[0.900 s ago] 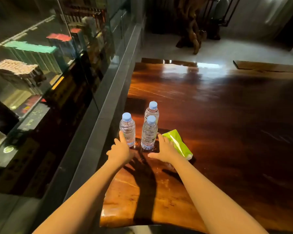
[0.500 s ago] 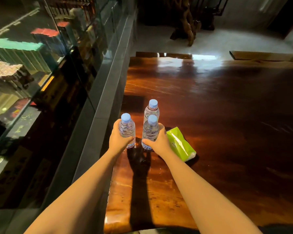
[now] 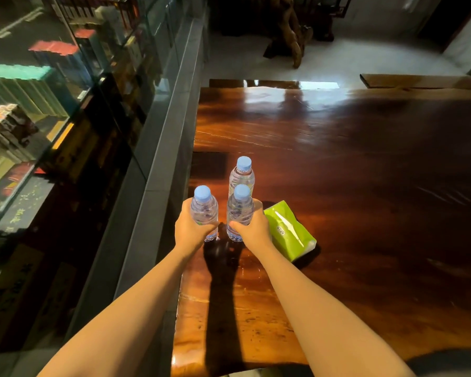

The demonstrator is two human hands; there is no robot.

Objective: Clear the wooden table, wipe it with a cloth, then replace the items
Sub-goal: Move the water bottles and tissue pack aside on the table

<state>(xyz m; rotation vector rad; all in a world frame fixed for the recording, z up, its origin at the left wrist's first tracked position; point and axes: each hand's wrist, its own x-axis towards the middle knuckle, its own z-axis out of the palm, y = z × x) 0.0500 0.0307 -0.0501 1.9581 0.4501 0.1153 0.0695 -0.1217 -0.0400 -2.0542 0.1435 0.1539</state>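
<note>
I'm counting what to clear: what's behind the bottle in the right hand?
A third water bottle stands behind the bottle held by the right hand; its blue cap and shoulders show. Its lower part and base are covered by the held bottle.

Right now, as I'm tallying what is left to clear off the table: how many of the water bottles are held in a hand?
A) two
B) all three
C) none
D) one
A: the left hand grips the left bottle, the right hand grips the front bottle, and the back bottle stands untouched behind them.
</note>
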